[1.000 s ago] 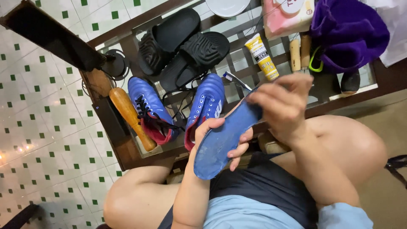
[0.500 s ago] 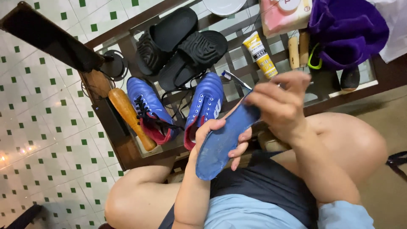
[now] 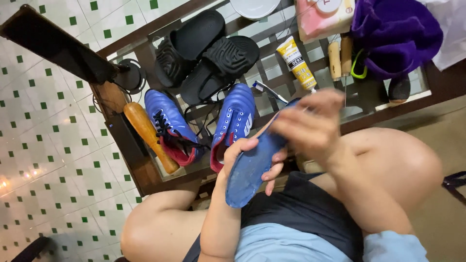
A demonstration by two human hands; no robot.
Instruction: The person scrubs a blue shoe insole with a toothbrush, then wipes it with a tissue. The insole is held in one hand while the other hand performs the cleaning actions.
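Observation:
A blue shoe insole [image 3: 252, 167] is held over my lap. My left hand [image 3: 245, 154] grips it from underneath, near its middle and heel. My right hand [image 3: 310, 127] is blurred and lies on the insole's far end, fingers curled over it. Just beyond, two blue football boots stand on a glass-topped table: one [image 3: 170, 125] on the left with black laces, the other [image 3: 234, 122] right beside the insole. A toothbrush [image 3: 269, 92] lies next to the second boot.
A pair of black slides [image 3: 208, 56], a yellow tube [image 3: 297, 63], a wooden handle [image 3: 148, 133], a purple cloth [image 3: 395, 34], a pink pack [image 3: 323, 19] and a white plate [image 3: 252, 7] lie on the table [image 3: 141, 170]. White and green tiled floor [image 3: 43, 145] lies to the left.
My right hand has slid slightly along the insole's far end and is now blurred. The left hand keeps the insole in nearly the same place.

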